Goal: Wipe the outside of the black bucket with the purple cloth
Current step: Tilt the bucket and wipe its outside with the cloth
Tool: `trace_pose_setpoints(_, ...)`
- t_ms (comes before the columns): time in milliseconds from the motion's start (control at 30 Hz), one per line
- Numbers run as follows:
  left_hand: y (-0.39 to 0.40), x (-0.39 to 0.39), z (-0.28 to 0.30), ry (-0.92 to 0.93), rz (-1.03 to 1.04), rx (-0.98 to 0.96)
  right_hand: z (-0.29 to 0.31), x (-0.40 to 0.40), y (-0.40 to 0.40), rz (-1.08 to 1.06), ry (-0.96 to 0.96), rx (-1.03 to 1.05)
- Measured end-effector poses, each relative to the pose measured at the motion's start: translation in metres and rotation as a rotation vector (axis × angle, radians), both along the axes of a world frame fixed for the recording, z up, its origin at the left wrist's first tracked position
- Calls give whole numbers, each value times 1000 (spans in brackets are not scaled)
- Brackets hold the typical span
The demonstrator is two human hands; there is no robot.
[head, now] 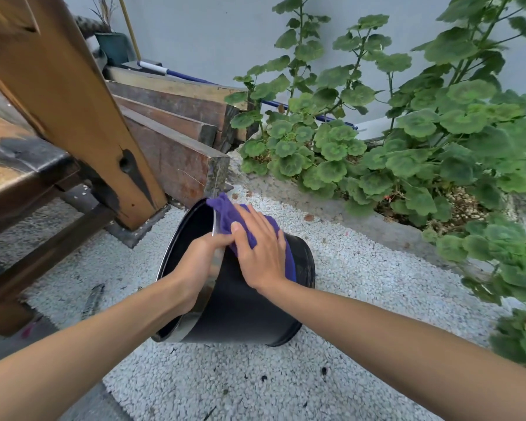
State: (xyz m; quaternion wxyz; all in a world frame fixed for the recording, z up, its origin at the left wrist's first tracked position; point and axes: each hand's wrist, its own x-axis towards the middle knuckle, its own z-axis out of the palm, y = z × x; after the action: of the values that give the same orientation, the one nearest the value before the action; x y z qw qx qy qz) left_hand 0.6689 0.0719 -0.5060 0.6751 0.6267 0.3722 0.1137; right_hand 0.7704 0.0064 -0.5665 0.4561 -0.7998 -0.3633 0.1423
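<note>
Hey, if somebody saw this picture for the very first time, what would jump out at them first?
Probably the black bucket lying on its side on the white gravel in the middle, with the purple cloth draped over its upper side. The right hand presses flat on the cloth while the left hand grips the bucket's rim. After that, the leafy green plants on the right and the stacked wooden beams on the left.

no readable text, labels, numbers

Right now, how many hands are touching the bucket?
2. The left hand grips the black bucket at its rim; the right hand presses the purple cloth flat against its outer wall.
</note>
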Motion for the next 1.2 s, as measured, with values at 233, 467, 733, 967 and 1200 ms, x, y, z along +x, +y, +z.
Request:
trace_pose_setpoints(233,10,-3,-2,112,-43,133,-27,23,-13,-12,-4,-129)
trace_pose_setpoints(467,12,-8,-3,181,-45,260,-36,57,-21,-153,215,-174)
trace_pose_setpoints(733,23,-27,3,342,-270,207,-47,88,-43,-206,385,-183)
trace_pose_setpoints(967,42,-21,3,162,155,-83,-29,88,-52,-224,395,-81)
trace_pose_setpoints(1200,9,-21,24,151,100,-298,47,56,-17,-53,195,207)
